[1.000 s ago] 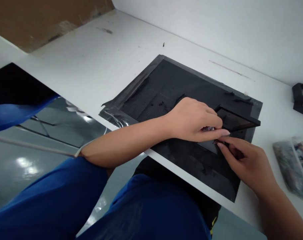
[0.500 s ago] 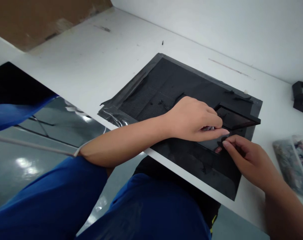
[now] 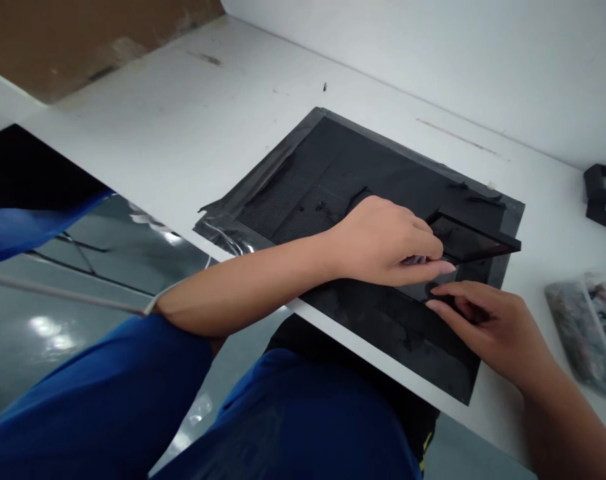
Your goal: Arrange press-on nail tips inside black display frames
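Note:
A black mat taped to the white table lies in front of me. On its right part rests a thin black rectangular panel. My left hand lies on the mat, its fingers curled and pinched at the panel's near left edge, with something small and pale between them that I cannot name. My right hand is just below it, fingers bent, thumb and forefinger pressing at the panel's near corner.
A clear bag of mixed small pieces lies at the right on the table. A black bracket-like part stands at the far right edge. Brown cardboard is at the far left. My blue-clad knees are below the table edge.
My right hand shifted slightly down and left along the panel's near corner, then settled. My left hand and the panel have hardly moved.

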Motion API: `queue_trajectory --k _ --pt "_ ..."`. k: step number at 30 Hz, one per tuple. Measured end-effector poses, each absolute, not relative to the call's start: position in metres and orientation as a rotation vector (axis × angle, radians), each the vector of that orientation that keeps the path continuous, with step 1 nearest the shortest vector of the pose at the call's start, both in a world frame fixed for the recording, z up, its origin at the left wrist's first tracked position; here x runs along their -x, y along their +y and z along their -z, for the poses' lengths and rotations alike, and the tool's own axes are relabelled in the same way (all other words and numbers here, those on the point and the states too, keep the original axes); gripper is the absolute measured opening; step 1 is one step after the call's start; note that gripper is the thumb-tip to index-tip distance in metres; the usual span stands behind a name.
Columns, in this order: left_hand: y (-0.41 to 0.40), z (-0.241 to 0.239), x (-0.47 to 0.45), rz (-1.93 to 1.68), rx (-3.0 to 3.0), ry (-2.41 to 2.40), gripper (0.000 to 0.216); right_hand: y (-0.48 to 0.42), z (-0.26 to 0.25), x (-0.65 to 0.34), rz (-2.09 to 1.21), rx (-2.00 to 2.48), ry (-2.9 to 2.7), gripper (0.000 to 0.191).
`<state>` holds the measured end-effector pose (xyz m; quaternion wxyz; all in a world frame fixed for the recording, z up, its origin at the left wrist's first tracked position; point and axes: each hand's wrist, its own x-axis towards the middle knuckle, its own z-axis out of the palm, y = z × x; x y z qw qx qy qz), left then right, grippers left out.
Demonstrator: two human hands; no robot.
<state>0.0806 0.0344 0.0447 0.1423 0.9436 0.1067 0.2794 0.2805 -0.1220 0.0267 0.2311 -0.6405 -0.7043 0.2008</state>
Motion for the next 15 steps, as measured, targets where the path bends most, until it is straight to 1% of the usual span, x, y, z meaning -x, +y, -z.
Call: queue_trajectory --k 8,15 --pt "0.0333 -0.0451 -0.0797 -0.822 -2.727 0.289 0.045 -0.1213 -0.0224 -0.2820 -0.467 1.760 -1.949 0.016" --pt "0.0385 -0.0401 -0.0822 -0.812 -2.719 0.295 0.043 -0.1218 -0.0301 -0.2829 -0.576 1.684 -2.021 0.019"
